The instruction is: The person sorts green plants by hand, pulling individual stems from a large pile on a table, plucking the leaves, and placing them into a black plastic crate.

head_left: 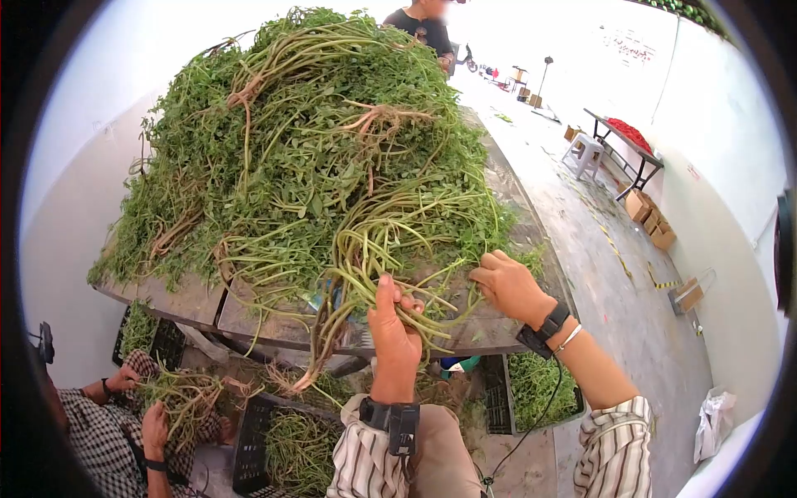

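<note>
My left hand [393,334] is closed round a bunch of leafy greens [365,249] with long pale-green stems and reddish roots that hang down over the table edge. The thumb points up along the stems. To its right, my right hand [513,286] pinches a thin green sprig [470,305] with the fingertips. Both hands are at the near side of a tall heap of the same greens [315,149]. Several root ends stick out of the heap. The tips of the right fingers are partly hidden.
The heap covers most of the table [266,325]. Below stand black crates of greens [544,390] [299,444]. At lower left a co-worker in checks [91,432] holds greens; another person [422,29] stands behind the heap. Stool [585,153] and cardboard boxes [652,217] stand right.
</note>
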Demonstrator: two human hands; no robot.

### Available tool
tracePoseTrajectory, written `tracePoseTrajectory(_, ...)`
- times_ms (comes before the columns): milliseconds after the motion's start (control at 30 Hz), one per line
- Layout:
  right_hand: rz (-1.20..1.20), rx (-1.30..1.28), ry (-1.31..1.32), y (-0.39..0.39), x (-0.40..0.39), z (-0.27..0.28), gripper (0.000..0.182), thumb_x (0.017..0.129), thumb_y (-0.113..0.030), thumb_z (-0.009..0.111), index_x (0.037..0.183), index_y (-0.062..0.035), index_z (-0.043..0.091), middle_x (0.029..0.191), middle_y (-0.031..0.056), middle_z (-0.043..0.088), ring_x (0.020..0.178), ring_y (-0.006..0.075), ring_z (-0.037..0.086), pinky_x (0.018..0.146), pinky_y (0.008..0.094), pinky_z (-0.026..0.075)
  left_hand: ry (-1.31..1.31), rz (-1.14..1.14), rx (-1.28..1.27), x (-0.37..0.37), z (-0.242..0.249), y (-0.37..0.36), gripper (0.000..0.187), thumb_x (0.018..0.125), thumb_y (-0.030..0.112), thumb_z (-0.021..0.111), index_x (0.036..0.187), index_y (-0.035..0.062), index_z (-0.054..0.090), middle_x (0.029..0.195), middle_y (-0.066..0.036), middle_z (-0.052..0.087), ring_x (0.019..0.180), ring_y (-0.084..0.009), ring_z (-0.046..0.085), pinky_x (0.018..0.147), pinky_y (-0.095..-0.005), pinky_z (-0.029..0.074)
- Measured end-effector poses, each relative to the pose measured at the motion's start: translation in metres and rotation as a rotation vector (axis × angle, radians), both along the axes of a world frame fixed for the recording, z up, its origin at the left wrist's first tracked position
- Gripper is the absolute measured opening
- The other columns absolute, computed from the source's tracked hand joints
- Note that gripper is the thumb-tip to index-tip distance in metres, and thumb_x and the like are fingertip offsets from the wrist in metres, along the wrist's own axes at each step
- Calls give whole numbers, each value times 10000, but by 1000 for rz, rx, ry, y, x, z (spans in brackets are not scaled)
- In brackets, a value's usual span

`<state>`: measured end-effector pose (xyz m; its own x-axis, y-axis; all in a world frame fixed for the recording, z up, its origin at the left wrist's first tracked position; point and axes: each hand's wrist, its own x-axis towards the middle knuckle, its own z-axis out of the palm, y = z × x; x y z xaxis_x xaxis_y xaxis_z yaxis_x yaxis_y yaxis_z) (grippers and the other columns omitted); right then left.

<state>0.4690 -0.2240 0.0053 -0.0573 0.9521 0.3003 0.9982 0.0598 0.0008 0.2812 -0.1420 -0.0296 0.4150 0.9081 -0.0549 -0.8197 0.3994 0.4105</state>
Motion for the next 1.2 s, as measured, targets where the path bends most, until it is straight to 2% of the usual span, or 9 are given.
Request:
tracePoseTrajectory(200, 29, 76, -82, -3, 7, 23, 125, 731, -67, 565, 843, -62, 617, 842, 79, 474, 835, 252, 480, 715, 361, 435, -50, -5, 30, -4, -1, 3, 206, 883, 293, 567, 787, 136, 475, 674, 50, 430, 604, -70, 431, 574, -292, 376)
tracePoseTrajectory(400, 49, 198, -166, 0, 9, 33, 99, 721, -88, 565, 815, -81, 594, 843, 62, 497, 838, 231, 474, 792, 350, 382, -37, 1, 26, -4, -4, 5, 206, 883, 291, 565, 777, 148, 462, 679, 53, 424, 591, -55, 412, 575, -283, 367)
tracePoseTrajectory(567, 6, 123, -247, 1, 13, 39, 105, 733, -98, 559, 837, -105, 548, 781, 39, 515, 861, 216, 472, 847, 361, 355, -12, 27, 20, -4, -4, 6, 197, 877, 287, 572, 785, 149, 467, 686, 58, 404, 594, -56, 412, 579, -289, 374)
tracePoseTrajectory(733, -34, 61, -285, 1, 28, 41, 114, 731, -94, 569, 844, -93, 551, 798, 48, 522, 872, 229, 474, 878, 371, 339, -38, 62, 36, -3, -2, 5, 203, 874, 277, 576, 767, 144, 465, 686, 49, 415, 598, -70, 420, 581, -306, 390)
tracePoseTrajectory(800, -64, 9, -327, 2, 35, 40, 90, 743, -109, 575, 829, -96, 556, 798, 39, 525, 879, 223, 478, 874, 359, 340, 22, 90, 17, -5, -5, 6, 213, 863, 271, 590, 745, 137, 474, 672, 40, 417, 600, -80, 425, 578, -318, 402)
tracePoseTrajectory(867, -50, 125, -191, 5, 39, 40, 88, 738, -116, 591, 816, -88, 562, 825, 36, 537, 900, 223, 479, 882, 361, 344, 49, 87, 23, -4, -5, 5, 210, 850, 275, 606, 748, 123, 503, 663, 33, 427, 598, -83, 426, 575, -319, 408)
tracePoseTrajectory(933, -20, 154, -185, 9, 28, 52, 82, 734, -112, 595, 804, -83, 563, 831, 36, 541, 906, 225, 479, 881, 362, 350, 196, 127, 50, -1, -4, 5, 215, 841, 293, 618, 793, 101, 533, 657, 22, 442, 597, -85, 425, 578, -318, 413)
tracePoseTrajectory(1133, 162, 251, -315, 28, -16, 88, 49, 682, -94, 595, 728, -88, 580, 796, 27, 531, 923, 209, 477, 870, 349, 371, 289, 118, 99, 1, -4, 3, 266, 837, 296, 627, 694, 75, 593, 628, 27, 479, 582, -79, 402, 563, -245, 314)
tracePoseTrajectory(1200, 170, 233, -375, 34, -27, 93, 43, 664, -92, 593, 706, -93, 586, 783, 21, 526, 923, 202, 476, 870, 341, 373, 354, 135, 134, 0, -2, 2, 201, 822, 254, 641, 801, 55, 651, 642, 32, 506, 582, -70, 398, 549, -246, 317)
